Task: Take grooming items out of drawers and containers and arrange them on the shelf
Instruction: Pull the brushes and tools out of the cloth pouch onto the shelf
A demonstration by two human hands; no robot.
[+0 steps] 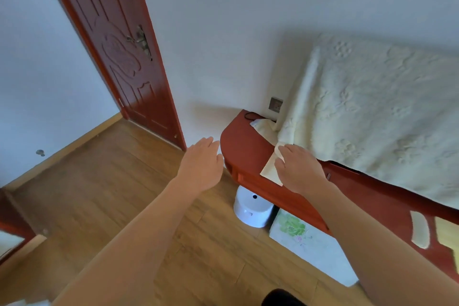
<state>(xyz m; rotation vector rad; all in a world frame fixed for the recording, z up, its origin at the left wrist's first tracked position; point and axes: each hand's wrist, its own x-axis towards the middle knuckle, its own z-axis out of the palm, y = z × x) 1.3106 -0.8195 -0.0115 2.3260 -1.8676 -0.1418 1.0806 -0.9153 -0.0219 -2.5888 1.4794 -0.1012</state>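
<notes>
A red-brown wooden dresser top [244, 146] with a rounded end juts out from the wall. A cream embossed cloth [367, 112] drapes over whatever stands on it and hides it. My right hand [298, 169] rests on the cloth's lower corner at the dresser's front edge, and its fingers seem to pinch the fabric. My left hand [202, 165] hovers in the air just left of the dresser's rounded end, fingers straight and holding nothing. No grooming items or open drawers show.
A white round device [252, 208] sits on the wooden floor under the dresser, next to a white box with a green flower print [310, 243]. A red-brown door [124, 45] stands closed at the left. A wall socket [275, 104] and a black cable [252, 115] sit at the dresser's back.
</notes>
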